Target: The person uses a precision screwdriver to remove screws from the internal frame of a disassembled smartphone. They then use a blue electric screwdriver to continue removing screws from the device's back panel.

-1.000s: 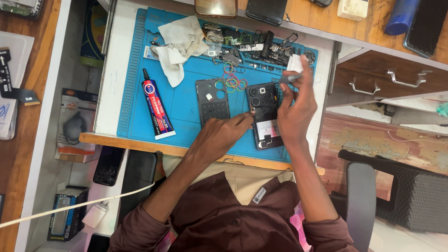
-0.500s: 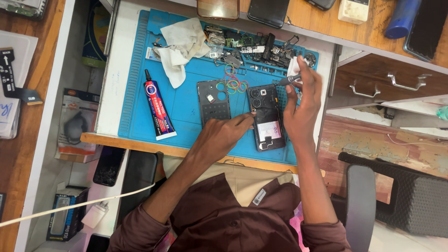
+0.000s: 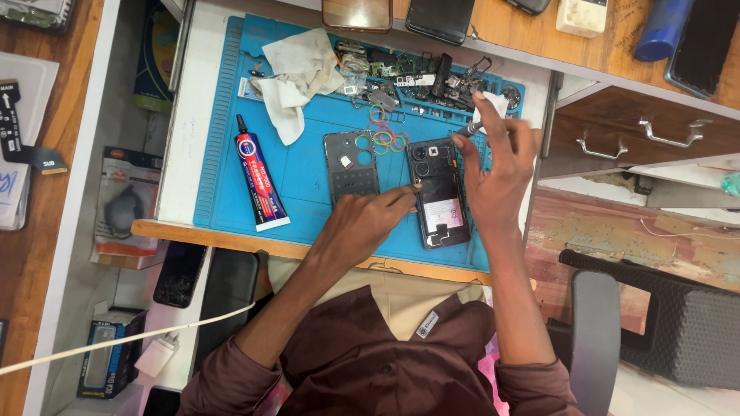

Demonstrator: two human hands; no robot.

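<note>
An opened black phone lies back-up on the blue work mat, its insides showing. My left hand rests on the mat with its fingertips pressing the phone's left edge. My right hand hovers at the phone's upper right and pinches a thin grey tool together with a scrap of white tissue. The phone's detached back cover lies just left of the phone, with coloured rubber bands above it.
A glue tube lies on the mat's left side, a white cloth at its top, and several small parts along the back. Phones lie on the wooden shelf. Open drawers stand to the right, a chair below them.
My right hand has lifted off the phone's right side and risen to its upper right with the tool. My left hand stays at the phone's left edge.
</note>
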